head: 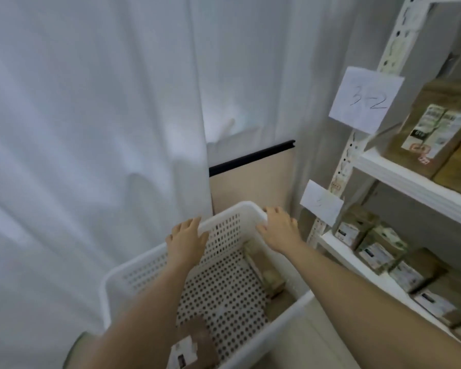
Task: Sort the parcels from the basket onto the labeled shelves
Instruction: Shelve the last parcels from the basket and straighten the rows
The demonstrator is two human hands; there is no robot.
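A white perforated basket sits low in the middle of the view. My left hand grips its far rim on the left, fingers curled over the edge. My right hand holds the same rim at the far right corner. Inside the basket a brown parcel lies along the right wall, and another brown parcel with a white label lies near the front. White shelves stand at the right, with a paper label reading 3-2 on the upright post.
Several brown labelled parcels fill the upper shelf and more parcels line the lower shelf. A second paper label hangs lower on the post. A white curtain covers the left side and back.
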